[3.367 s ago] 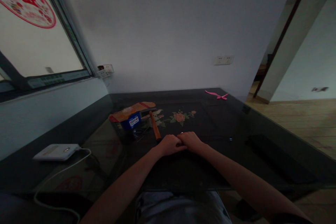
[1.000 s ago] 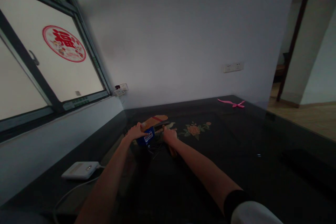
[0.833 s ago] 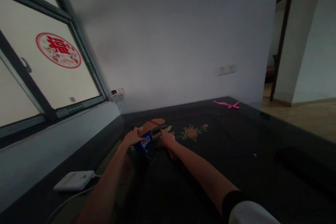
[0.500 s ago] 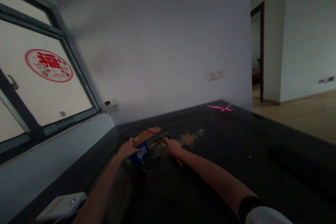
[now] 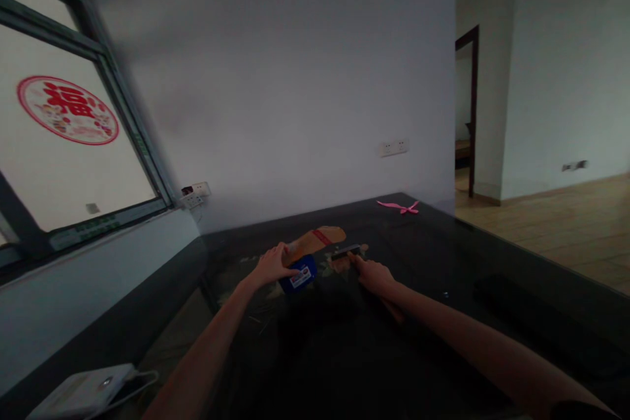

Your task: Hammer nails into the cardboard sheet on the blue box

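Note:
My left hand (image 5: 270,267) is closed on a small blue box (image 5: 299,276) with a white label, which rests on the dark glass table (image 5: 344,354). An orange cardboard piece (image 5: 315,241) lies just behind the box. My right hand (image 5: 375,274) grips a hammer just below its dark head (image 5: 344,251). The wooden handle (image 5: 395,312) runs back under my forearm. A few thin nails (image 5: 256,321) lie loose on the table to the left of the box.
A white device (image 5: 83,394) with a cable sits at the near left edge. A pink ribbon (image 5: 401,208) lies at the far corner. A long dark flat object (image 5: 526,308) lies at the right. The window and wall close off the left side.
Both hands reached from the near table to the box and hammer. Box and hammer have since slid right, over the flower pattern, leaving the nails behind. My head has turned.

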